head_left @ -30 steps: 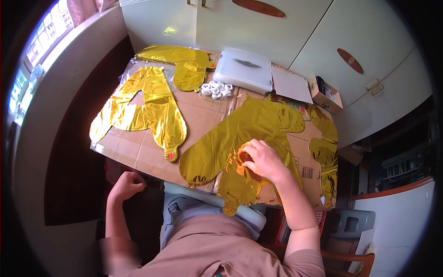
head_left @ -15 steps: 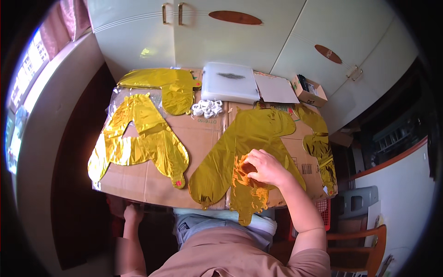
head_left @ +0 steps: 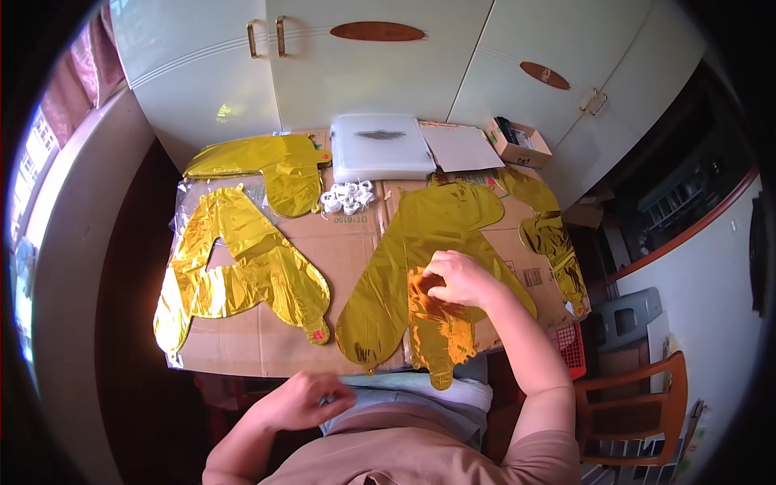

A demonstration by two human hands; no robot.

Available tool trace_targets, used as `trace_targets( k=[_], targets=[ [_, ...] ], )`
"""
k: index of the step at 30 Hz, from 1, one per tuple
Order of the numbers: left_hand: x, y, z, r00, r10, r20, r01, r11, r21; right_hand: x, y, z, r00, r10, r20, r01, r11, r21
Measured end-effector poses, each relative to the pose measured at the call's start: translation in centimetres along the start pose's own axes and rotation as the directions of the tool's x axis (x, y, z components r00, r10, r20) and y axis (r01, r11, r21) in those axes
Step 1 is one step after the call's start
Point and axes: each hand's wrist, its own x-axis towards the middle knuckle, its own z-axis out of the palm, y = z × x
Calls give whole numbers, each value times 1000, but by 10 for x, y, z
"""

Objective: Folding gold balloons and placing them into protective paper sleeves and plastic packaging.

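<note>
A flat, uninflated gold foil balloon (head_left: 443,222) lies on a cardboard-covered table (head_left: 356,267), its lower tab hanging over the front edge. My right hand (head_left: 462,279) is on its middle leg, fingers curled with the tips at the foil, which reflects orange below them. Contact under the fingertips is partly hidden. My left hand (head_left: 311,400) is in front of the table edge above my lap, fingers curled around a small dark thing I cannot make out. To the left is another gold foil balloon (head_left: 271,255), shaped like a letter A with a red dot on its tab.
Farther back are a folded gold balloon (head_left: 291,174), white coiled ribbon or string (head_left: 347,198), a translucent plastic case (head_left: 380,149), a pale board (head_left: 461,148) and a small carton (head_left: 525,152). A narrow gold balloon (head_left: 540,202) borders the right edge. A wooden chair (head_left: 675,388) stands at right.
My left hand has come up from beside the table's lower left to the front of my lap. My right hand has shifted slightly up on the foil. The view has tilted a little.
</note>
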Motion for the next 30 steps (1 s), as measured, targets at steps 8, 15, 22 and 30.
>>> trace_targets(
  k=[8,15,22,30],
  targets=[
    [116,-20,67,860,456,-227,-251,768,590,32,45,-34,971,210,-114,-160,925,344],
    [145,-34,82,835,490,-250,-228,722,654,35,165,-66,844,466,-266,-386,872,302],
    [154,-35,89,810,464,-360,-174,775,607,48,223,-75,860,428,-277,-408,904,128],
    [155,-31,93,824,438,-359,-93,730,677,72,232,-74,955,236,-177,-261,956,-135]
  ],
)
